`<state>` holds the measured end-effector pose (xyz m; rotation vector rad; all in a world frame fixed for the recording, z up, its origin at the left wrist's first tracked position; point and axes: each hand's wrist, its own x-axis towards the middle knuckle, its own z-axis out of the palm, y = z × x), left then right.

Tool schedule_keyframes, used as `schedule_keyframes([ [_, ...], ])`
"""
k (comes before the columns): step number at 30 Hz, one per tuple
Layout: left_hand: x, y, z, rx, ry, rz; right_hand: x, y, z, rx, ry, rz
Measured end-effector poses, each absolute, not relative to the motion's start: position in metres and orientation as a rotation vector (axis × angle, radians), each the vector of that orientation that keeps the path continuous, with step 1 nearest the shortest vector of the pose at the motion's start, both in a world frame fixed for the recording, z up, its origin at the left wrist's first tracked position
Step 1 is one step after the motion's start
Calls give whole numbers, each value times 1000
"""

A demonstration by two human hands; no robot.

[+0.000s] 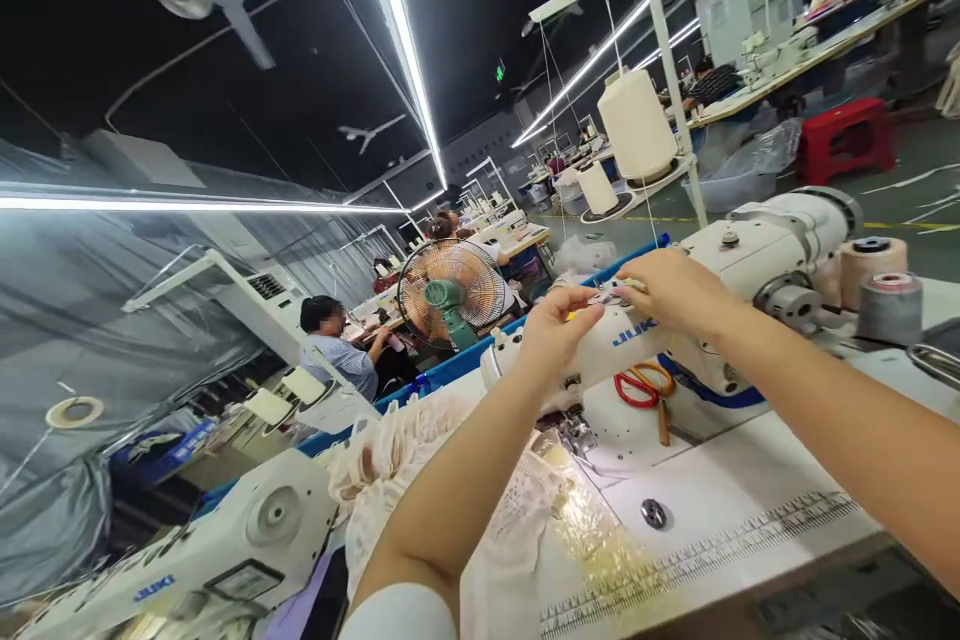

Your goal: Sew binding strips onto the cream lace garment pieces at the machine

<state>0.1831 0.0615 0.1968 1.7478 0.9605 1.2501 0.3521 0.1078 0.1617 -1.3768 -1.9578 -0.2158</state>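
Observation:
Both hands are raised over the top of a white JUKI sewing machine (637,332). My left hand (559,328) has thumb and forefinger pinched together at a small pale item too small to name. Close to it on the right, my right hand (671,288) has its fingers closed around something hidden by them. Below the machine arm lie red-handled scissors (636,388) and an orange-handled tool (663,410). Cream lace fabric (517,510) is bunched left of the needle area, partly behind my left forearm. A dark round disc (654,514) rests on the white table.
A thread stand holds a large cream cone (636,125) and a smaller cone (598,188) behind the machine. Thread spools (890,308) stand at right. Another JUKI machine (225,540) is at lower left. Beyond are a fan (450,295) and a seated person (337,350).

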Motion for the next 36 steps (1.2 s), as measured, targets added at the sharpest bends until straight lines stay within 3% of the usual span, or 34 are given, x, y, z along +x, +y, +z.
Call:
schedule_keyframes([
  [6, 178, 73, 200, 1397, 936, 1186, 334, 117, 170, -1501, -2002, -179],
  [16, 197, 112, 201, 2091, 1331, 1365, 332, 115, 161, -1541, -1894, -138],
  [28, 200, 137, 189, 2225, 1420, 1384, 338, 119, 158, -1415, -1922, -109],
  [36, 199, 137, 189, 2339, 1442, 1337, 339, 127, 166, -1319, -1575, -17],
])
